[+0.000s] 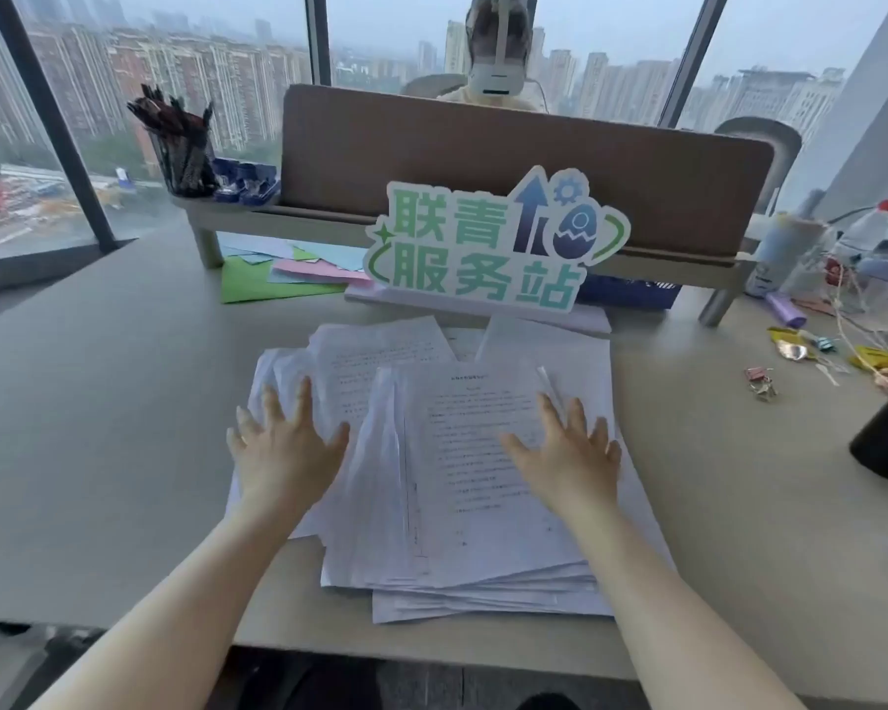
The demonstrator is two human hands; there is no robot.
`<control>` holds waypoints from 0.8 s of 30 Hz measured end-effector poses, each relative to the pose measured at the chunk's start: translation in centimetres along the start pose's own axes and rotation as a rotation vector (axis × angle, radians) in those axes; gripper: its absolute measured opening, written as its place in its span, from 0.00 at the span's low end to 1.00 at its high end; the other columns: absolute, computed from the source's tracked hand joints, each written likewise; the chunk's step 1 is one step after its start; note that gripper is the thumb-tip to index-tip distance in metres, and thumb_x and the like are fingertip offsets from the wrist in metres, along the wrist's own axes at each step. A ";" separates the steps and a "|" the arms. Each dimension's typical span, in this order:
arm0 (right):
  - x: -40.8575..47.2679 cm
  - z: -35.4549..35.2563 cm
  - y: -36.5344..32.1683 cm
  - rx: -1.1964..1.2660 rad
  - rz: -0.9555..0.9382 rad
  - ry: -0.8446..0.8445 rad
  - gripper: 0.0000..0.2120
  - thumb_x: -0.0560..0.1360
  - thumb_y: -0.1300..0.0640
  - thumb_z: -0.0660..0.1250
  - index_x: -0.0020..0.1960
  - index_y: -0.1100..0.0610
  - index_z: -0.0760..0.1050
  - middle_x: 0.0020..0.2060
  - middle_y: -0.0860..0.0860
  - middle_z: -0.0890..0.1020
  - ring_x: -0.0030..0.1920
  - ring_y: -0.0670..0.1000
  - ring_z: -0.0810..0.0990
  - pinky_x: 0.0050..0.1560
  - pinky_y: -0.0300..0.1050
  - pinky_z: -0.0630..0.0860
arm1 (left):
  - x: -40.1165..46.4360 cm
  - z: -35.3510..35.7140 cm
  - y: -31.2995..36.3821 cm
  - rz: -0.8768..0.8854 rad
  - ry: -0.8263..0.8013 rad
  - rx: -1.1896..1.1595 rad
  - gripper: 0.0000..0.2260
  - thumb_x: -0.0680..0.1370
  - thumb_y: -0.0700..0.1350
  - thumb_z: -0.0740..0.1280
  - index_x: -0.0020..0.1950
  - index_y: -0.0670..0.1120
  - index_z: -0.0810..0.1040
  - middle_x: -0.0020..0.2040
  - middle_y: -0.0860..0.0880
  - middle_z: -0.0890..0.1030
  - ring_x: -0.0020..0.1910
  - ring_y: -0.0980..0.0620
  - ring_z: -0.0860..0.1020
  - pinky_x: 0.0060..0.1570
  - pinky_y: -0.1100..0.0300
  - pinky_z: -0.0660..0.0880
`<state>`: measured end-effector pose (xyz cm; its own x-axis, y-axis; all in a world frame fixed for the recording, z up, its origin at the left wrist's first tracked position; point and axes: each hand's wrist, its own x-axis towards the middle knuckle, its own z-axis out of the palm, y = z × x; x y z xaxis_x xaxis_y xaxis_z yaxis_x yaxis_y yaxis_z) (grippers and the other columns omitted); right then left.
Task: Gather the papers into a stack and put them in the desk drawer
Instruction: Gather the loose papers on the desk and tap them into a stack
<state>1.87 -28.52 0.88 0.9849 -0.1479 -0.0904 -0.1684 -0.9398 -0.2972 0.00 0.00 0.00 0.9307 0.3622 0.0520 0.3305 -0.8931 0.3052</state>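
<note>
Plainly, the papers (462, 453) lie in a loose, fanned heap at the centre of the worktop (114, 402), corners splayed toward ten and five o'clock. The left hand (283, 448) rests flat on the nine o'clock side, fingers spread, its grip fully open and holding nothing; the right hand (565, 453) lies likewise at three o'clock, open and empty. The sheets look light, limp and slippery against one another, so they would probably slide and buckle; squeezing inward from both long edges, then pinching the squared stack underneath, seems wisest. No drawer is in view.
</note>
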 end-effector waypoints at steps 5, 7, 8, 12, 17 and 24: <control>0.4 0.1 3.4 0.021 0.193 -0.015 0.46 0.69 0.21 0.49 0.81 0.41 0.47 0.82 0.56 0.48 0.78 0.68 0.54 0.76 0.63 0.53 | 0.7 -0.7 -2.4 -0.136 -0.037 -0.274 0.37 0.75 0.62 0.59 0.80 0.51 0.50 0.80 0.38 0.55 0.76 0.35 0.58 0.73 0.43 0.58; 0.4 0.5 3.8 0.017 0.194 -0.015 0.46 0.69 0.21 0.50 0.81 0.41 0.48 0.82 0.56 0.50 0.78 0.68 0.53 0.77 0.63 0.50 | 0.9 -0.7 -2.6 -0.113 -0.044 -0.378 0.37 0.75 0.59 0.64 0.80 0.51 0.52 0.79 0.40 0.57 0.75 0.36 0.60 0.71 0.43 0.61; 0.3 0.5 3.8 0.007 0.179 -0.021 0.46 0.70 0.21 0.51 0.81 0.41 0.48 0.82 0.56 0.50 0.78 0.69 0.51 0.77 0.62 0.49 | 1.1 -0.8 -2.6 -0.105 -0.049 -0.410 0.38 0.74 0.58 0.65 0.79 0.51 0.53 0.79 0.41 0.57 0.76 0.37 0.60 0.71 0.44 0.61; 0.4 0.6 3.5 0.015 0.139 -0.029 0.45 0.72 0.23 0.53 0.82 0.43 0.46 0.82 0.56 0.48 0.78 0.69 0.48 0.78 0.61 0.46 | 1.3 -0.7 -2.4 -0.068 -0.093 -0.444 0.41 0.72 0.54 0.69 0.80 0.50 0.52 0.80 0.43 0.55 0.78 0.42 0.56 0.71 0.47 0.60; 0.4 0.9 2.2 0.025 0.061 -0.061 0.44 0.72 0.25 0.55 0.81 0.41 0.46 0.82 0.52 0.49 0.79 0.68 0.46 0.78 0.60 0.45 | 0.5 -0.6 -1.3 0.023 -0.157 -0.427 0.41 0.72 0.54 0.69 0.80 0.52 0.51 0.81 0.46 0.53 0.79 0.46 0.56 0.71 0.47 0.61; 0.3 1.2 0.0 0.033 -0.099 -0.119 0.47 0.68 0.24 0.58 0.81 0.41 0.50 0.82 0.52 0.54 0.80 0.63 0.51 0.78 0.57 0.52 | -0.2 -1.2 -1.1 -0.038 -0.098 -0.504 0.40 0.70 0.50 0.73 0.78 0.50 0.59 0.78 0.42 0.62 0.75 0.39 0.62 0.70 0.45 0.64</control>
<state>2.08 -28.15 -0.32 0.9853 -0.0153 -0.1704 -0.0736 -0.9369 -0.3416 -0.77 1.27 0.81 0.9377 0.3439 -0.0497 0.2701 -0.6313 0.7269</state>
